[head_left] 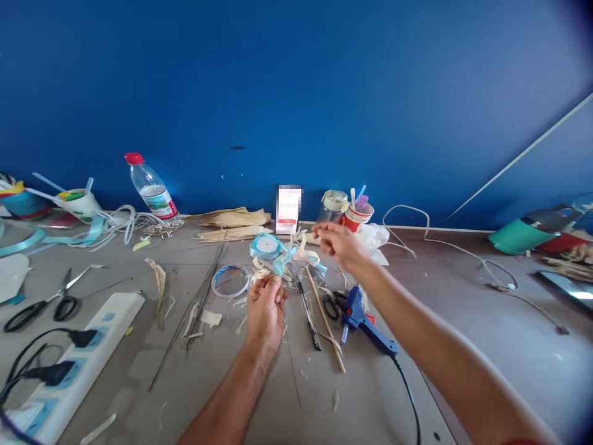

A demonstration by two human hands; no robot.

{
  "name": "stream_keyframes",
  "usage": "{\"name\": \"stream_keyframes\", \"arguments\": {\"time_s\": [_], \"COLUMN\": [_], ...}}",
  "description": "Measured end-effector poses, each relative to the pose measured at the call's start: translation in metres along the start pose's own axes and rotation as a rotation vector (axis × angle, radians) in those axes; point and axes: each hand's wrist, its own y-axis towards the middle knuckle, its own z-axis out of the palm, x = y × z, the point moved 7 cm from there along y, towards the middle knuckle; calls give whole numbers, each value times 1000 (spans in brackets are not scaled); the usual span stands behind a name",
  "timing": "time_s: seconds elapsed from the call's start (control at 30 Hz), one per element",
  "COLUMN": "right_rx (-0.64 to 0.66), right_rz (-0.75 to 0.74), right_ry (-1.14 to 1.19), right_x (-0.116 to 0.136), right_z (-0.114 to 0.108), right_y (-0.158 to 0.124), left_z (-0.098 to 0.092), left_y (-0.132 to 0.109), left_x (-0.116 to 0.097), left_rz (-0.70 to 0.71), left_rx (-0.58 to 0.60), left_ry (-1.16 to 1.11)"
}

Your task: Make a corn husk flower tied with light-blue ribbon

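My left hand (266, 309) is closed, its fingers pinching a small bundle of pale dried husk strips and light blue ribbon (283, 262). What lies inside the pinch is hidden. To the right of the bundle, my right hand (341, 247) is raised over the table, fingers curled and pointing left. Whatever its fingertips hold is too small to make out. Behind the bundle stands a spool of blue ribbon (265, 246). A roll of tape (230, 282) lies to the left of my left hand. Below my right arm rest a blue glue gun (365, 321), a pen (308, 314) and a thin wooden stick (325, 321).
Thin wires (204, 290) and dried husks (236, 218) lie left and behind. Scissors (50, 303) and a power strip (92, 358) occupy the left side. A plastic bottle (155, 191), a lidded jar (331, 207) and paper cups (359, 214) stand near the blue wall.
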Motion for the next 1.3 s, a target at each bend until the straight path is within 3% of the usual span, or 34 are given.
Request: {"name": "stream_keyframes", "arguments": {"time_s": [0.1, 0.27, 0.47, 0.57, 0.8, 1.1, 1.3], "right_rx": [-132, 3, 67, 195, 295, 268, 193], "right_rz": [52, -20, -187, -171, -173, -269, -287], "right_ry": [216, 136, 283, 292, 230, 53, -2], "right_x": [-32, -30, -4, -3, -9, -9, -12], "right_z": [12, 54, 69, 80, 80, 71, 67], "right_y": [-47, -85, -79, -76, -71, -67, -72], "left_z": [0, 4, 14, 15, 10, 11, 5], "left_y": [0, -1, -8, -9, -5, -4, -1], "left_x": [1, 4, 4, 5, 6, 10, 3], "left_rz": [11, -10, -52, -60, -24, -12, 146], "left_rx": [16, 90, 159, 165, 192, 164, 119], "left_ry": [-12, -26, -50, -53, -5, 61, 325]}}
